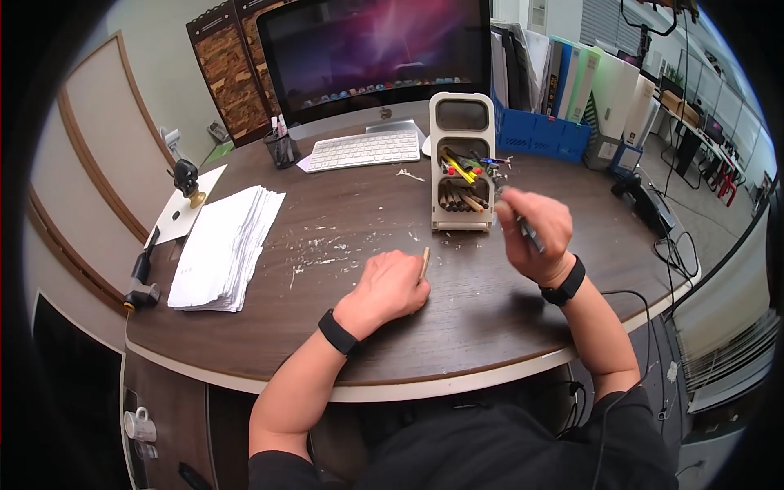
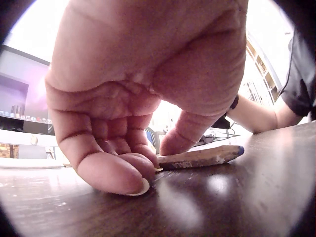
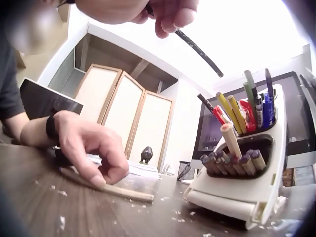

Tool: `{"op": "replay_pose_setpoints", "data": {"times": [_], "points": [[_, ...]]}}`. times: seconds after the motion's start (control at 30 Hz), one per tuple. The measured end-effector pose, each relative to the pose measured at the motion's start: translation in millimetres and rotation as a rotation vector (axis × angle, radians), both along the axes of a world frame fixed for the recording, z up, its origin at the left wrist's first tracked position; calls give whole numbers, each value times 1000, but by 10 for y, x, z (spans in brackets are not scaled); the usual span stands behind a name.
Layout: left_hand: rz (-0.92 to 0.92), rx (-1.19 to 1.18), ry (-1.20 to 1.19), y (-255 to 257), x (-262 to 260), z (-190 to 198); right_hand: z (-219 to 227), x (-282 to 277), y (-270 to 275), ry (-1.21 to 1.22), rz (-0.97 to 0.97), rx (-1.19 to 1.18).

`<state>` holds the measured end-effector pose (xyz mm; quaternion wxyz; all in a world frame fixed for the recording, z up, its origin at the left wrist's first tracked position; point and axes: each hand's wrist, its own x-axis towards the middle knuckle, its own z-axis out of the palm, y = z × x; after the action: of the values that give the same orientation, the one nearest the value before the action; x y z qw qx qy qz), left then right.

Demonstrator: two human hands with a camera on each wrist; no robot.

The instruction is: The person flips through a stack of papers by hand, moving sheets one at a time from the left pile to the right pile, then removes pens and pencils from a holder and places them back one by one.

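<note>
My left hand [image 1: 384, 286] rests on the desk with curled fingers, pinching a thick wooden colored pencil [image 2: 202, 157] that lies against the desktop. A blue end shows on that pencil in the left wrist view. My right hand [image 1: 539, 233] is raised to the right of the pen organizer [image 1: 441, 216] and grips a thin dark pen-like stick [image 3: 200, 52], speckled with pale marks; its exact kind I cannot tell. The organizer's upper pocket holds several pens [image 3: 249, 111]. Wooden colored pencils [image 3: 237, 163] fill the lower pocket, one sticking up higher than the others.
Pale shavings [image 1: 327, 253] are scattered over the desk [image 1: 482, 327]. A paper stack [image 1: 220, 253] lies at left, with a keyboard [image 1: 363, 151], pen cup [image 1: 282, 149] and monitor [image 1: 376, 57] behind. A blue file crate [image 1: 543, 135] and a telephone [image 1: 645, 204] stand to the right.
</note>
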<state>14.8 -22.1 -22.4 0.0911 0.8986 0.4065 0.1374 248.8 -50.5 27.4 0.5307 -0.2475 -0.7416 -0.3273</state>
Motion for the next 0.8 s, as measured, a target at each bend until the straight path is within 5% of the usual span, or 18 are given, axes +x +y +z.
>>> {"op": "replay_pose_setpoints", "data": {"times": [0.07,0.17,0.47,0.53,0.6,0.67,0.8], "points": [[-3,4,-7,9,-5,-10,73,-5,94,154,30,-153],[-4,-3,-4,-12,2,-7,128,87,293,488,61,-760],[-17,58,-55,26,-1,3,-150,146,170,584,55,-515],[-44,84,-111,31,13,35,-131,115,47,412,-11,-474],[-142,189,-261,10,34,100,-75,68,-27,352,-5,-879],[-217,250,-308,-33,47,170,-107,-35,-24,479,236,-1355],[-335,406,-363,-54,103,154,-151,-182,-131,529,488,-1559]]}}
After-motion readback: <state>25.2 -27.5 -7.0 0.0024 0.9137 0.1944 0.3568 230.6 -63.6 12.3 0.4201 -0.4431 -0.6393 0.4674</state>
